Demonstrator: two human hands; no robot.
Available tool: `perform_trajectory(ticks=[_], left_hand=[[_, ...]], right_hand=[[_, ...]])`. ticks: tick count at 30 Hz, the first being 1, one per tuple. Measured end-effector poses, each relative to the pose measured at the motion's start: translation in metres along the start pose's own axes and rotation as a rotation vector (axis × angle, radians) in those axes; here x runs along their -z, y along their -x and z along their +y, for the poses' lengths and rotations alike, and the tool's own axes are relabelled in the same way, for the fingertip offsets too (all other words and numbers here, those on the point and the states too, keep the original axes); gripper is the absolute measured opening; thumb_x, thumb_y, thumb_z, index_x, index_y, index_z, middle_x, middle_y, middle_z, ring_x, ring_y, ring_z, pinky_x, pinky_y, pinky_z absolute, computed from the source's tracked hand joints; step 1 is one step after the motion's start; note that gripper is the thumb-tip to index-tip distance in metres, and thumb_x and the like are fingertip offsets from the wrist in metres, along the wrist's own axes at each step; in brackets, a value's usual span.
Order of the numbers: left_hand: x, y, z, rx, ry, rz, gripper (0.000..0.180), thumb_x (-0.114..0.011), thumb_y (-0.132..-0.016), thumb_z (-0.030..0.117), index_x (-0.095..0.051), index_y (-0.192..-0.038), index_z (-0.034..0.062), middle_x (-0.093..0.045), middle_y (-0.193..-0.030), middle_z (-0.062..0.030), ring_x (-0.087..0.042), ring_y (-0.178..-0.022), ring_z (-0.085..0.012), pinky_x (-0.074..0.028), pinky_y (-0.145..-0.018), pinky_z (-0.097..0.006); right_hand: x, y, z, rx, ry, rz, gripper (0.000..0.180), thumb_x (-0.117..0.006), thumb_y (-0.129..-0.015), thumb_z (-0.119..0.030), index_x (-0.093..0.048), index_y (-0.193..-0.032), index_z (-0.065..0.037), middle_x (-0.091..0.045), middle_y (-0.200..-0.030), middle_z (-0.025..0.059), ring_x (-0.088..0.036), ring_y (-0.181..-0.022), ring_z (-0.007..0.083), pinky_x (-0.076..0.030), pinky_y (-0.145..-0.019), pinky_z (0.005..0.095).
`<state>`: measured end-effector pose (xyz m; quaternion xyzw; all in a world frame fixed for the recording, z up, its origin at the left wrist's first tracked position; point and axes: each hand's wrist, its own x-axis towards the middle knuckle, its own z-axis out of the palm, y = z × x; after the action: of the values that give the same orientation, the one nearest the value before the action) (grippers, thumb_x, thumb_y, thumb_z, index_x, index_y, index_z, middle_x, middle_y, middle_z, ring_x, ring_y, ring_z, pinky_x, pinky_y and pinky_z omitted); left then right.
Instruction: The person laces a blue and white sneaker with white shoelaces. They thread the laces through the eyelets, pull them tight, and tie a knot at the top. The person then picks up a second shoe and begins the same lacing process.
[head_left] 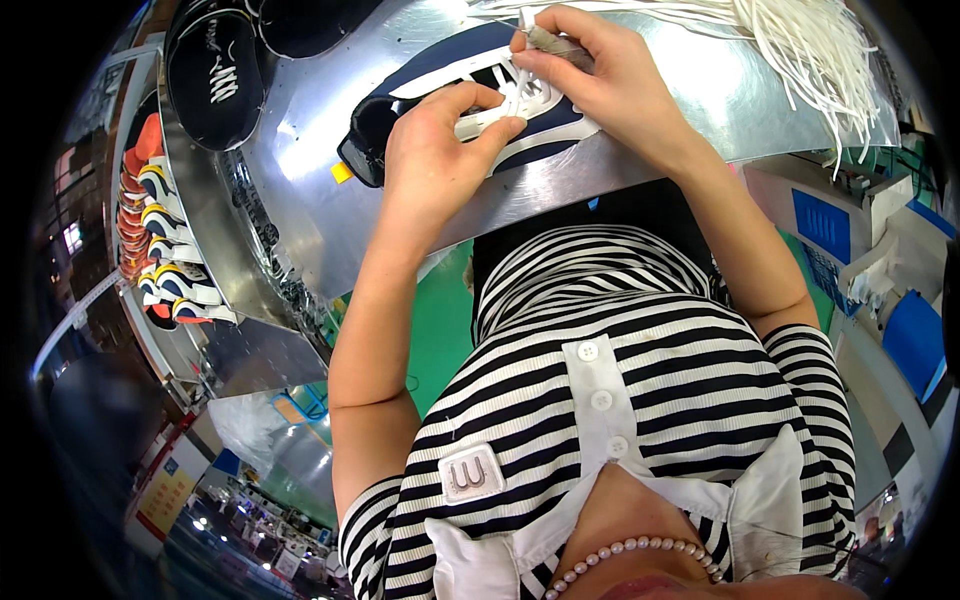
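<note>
A navy-and-white sneaker upper (438,76) lies on its side on the metal table (300,215), its dark collar toward the left. White shoelace (518,92) crosses its eyelets in part. My left hand (435,140) grips the sneaker at the white tongue, thumb and forefinger on either side of the lacing. Closed in my right hand (615,85), over the toe end, is a thin-tipped hand tool (553,44) with a wrapped, greyish handle. A white strip, seemingly lace, stands up by the right fingertips. My lower fingers are hidden on both hands.
Loose white laces (800,50) are heaped at the table's far right, some hanging over the edge. Black shoe pieces (213,80) lie at the far left. Beyond the left edge, several orange-lined shoe uppers (175,240) stand in a row. Blue-and-white bins (825,225) are at the right.
</note>
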<state>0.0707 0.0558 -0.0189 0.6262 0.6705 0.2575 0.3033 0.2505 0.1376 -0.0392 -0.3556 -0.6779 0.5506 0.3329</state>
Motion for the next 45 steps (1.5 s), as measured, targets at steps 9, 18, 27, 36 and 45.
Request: perform_trajectory(ticks=[9, 18, 27, 36, 45], left_hand=[[-0.003, -0.005, 0.010, 0.132, -0.149, -0.017, 0.038, -0.078, -0.073, 0.039, -0.067, -0.089, 0.0057, -0.069, -0.080, -0.0132, -0.065, -0.072, -0.0303, -0.049, -0.067, -0.038], [-0.013, 0.002, 0.005, 0.037, -0.084, 0.111, 0.035, -0.079, -0.073, 0.036, -0.065, -0.079, 0.0045, -0.067, -0.076, -0.0109, -0.064, -0.069, -0.0300, -0.048, -0.066, -0.039], [-0.028, 0.018, 0.003, -0.362, -0.125, 0.246, 0.021, -0.080, -0.075, 0.013, -0.063, -0.081, 0.0017, -0.062, -0.074, -0.0105, -0.060, -0.062, -0.0259, -0.047, -0.059, -0.032], [-0.016, 0.034, -0.006, -0.535, -0.379, 0.369, 0.016, -0.077, -0.072, 0.014, -0.062, -0.075, 0.0092, -0.053, -0.068, -0.0026, -0.055, -0.060, -0.0215, -0.041, -0.055, -0.034], [-0.013, 0.029, -0.003, -0.650, -0.390, 0.401, 0.017, -0.078, -0.069, 0.005, -0.063, -0.078, 0.0051, -0.052, -0.067, -0.0060, -0.053, -0.062, -0.0239, -0.042, -0.053, -0.034]], right_hand=[[0.004, 0.040, -0.006, 0.023, 0.094, 0.181, 0.027, -0.065, -0.092, -0.020, -0.058, -0.109, -0.001, -0.064, -0.073, 0.0062, -0.058, -0.062, 0.0155, -0.045, -0.059, 0.0283], [-0.002, 0.063, -0.007, -0.117, 0.150, 0.044, 0.015, -0.061, -0.094, -0.016, -0.056, -0.094, -0.001, -0.067, -0.072, 0.0081, -0.064, -0.063, 0.0163, -0.047, -0.057, 0.0272], [-0.031, 0.057, -0.004, 0.060, 0.670, 0.108, 0.016, -0.061, -0.092, -0.018, -0.052, -0.093, -0.005, -0.066, -0.073, 0.0107, -0.066, -0.066, 0.0309, -0.049, -0.056, 0.0403], [0.047, 0.069, -0.022, -0.109, 0.376, 0.185, 0.022, -0.068, -0.090, -0.012, -0.062, -0.109, -0.006, -0.068, -0.086, 0.0069, -0.064, -0.074, 0.0115, -0.051, -0.069, 0.0265], [-0.017, 0.026, -0.037, 0.355, 0.914, -0.151, 0.013, -0.067, -0.079, -0.011, -0.057, -0.085, -0.004, -0.067, -0.074, 0.0081, -0.067, -0.065, 0.0289, -0.050, -0.055, 0.0387]])
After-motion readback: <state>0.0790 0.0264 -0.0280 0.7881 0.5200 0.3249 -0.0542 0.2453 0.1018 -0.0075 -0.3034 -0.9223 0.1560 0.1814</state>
